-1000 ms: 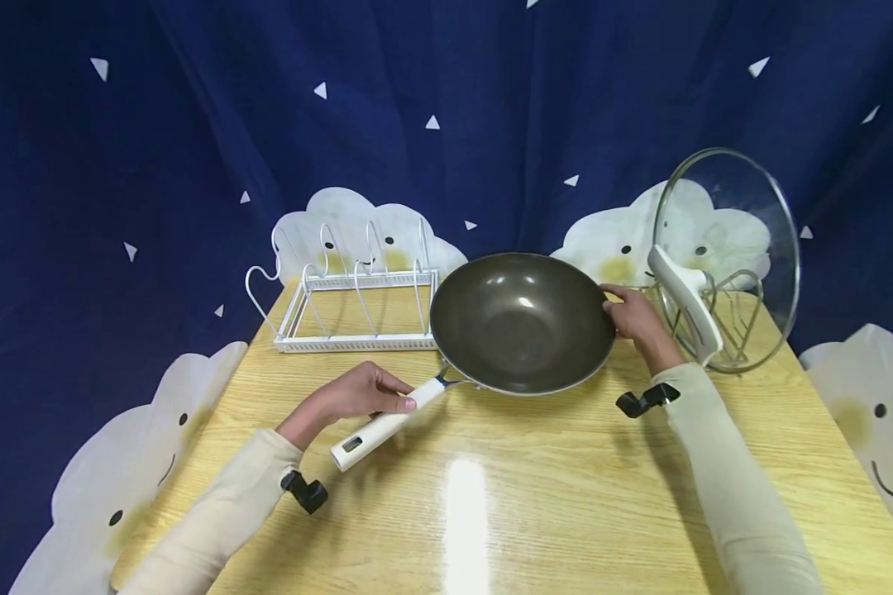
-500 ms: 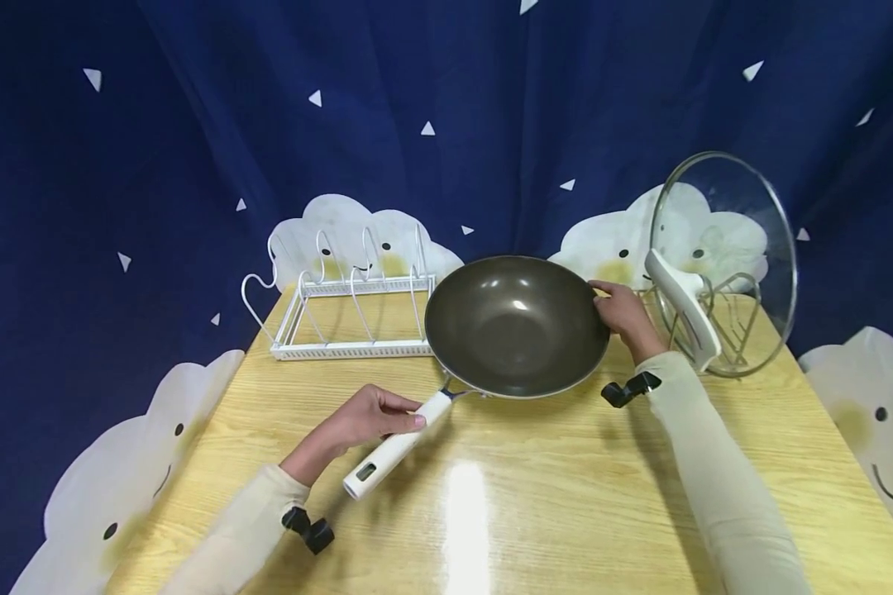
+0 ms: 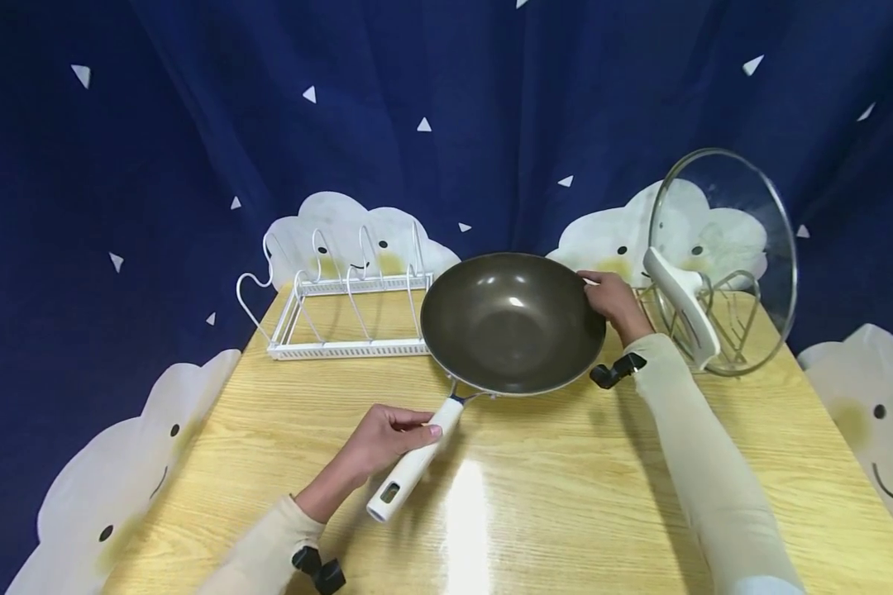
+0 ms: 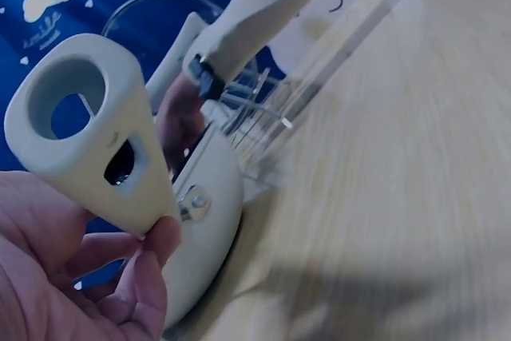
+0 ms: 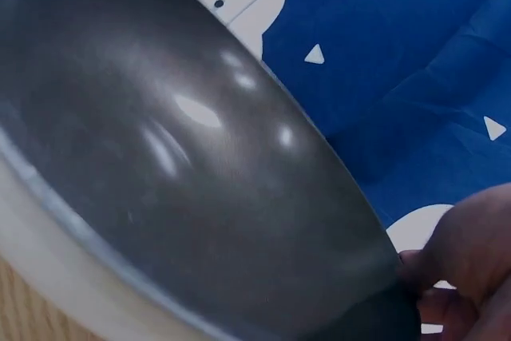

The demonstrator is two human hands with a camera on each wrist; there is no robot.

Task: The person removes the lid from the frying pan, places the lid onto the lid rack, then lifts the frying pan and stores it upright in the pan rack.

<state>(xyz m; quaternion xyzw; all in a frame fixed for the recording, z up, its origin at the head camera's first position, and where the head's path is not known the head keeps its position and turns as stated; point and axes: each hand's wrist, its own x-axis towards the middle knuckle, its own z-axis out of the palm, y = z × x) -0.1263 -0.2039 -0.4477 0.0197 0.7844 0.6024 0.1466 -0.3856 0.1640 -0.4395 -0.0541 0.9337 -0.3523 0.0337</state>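
Wok (image 3: 512, 321): was set on the table (image 3: 565, 512), between rack (image 3: 342, 310) and lid (image 3: 722, 256) (lid propped upright in its stand).
Left hand (image 3: 387, 438): was curled around the white handle (image 3: 417, 467).
Right hand (image 3: 613, 302): was clasped on the wok's far rim.

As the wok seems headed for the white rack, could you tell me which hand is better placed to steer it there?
Probably left: it holds the handle, on the rack side.

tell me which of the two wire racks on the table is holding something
The gold wire rack on the right: the round glass lid stands upright in it. The white wire rack on the left has nothing in its slots.
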